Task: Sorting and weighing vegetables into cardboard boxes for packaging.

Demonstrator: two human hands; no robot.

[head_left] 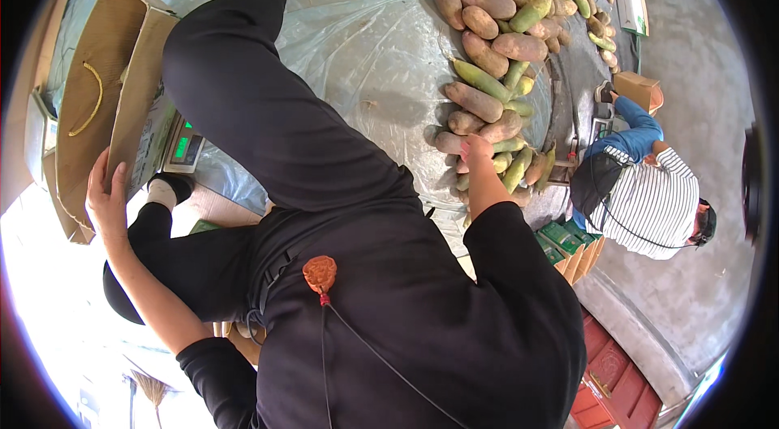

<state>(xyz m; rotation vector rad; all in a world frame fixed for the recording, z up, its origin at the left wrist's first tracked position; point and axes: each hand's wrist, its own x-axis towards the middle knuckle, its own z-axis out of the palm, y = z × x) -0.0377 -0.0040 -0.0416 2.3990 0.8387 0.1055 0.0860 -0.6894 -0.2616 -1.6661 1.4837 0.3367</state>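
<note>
My left hand [107,198] holds the side wall of a tall cardboard box [89,96] with a yellow cord handle, at the left. The box stands beside a scale [185,146] with a lit green display. On the right, my right hand [479,149] reaches into the near part of a long heap of radishes [491,47], some dusty pinkish-brown and some green. Its fingers are closed on a brownish radish [449,142] at the heap's edge, though they are partly hidden.
Clear plastic sheeting [365,56] covers the floor between my leg and the heap. At the right another person [641,194] in a striped shirt bends near a small carton [639,92]. Green-topped boxes [568,238] stand behind the heap, and a broom [150,387] lies lower left.
</note>
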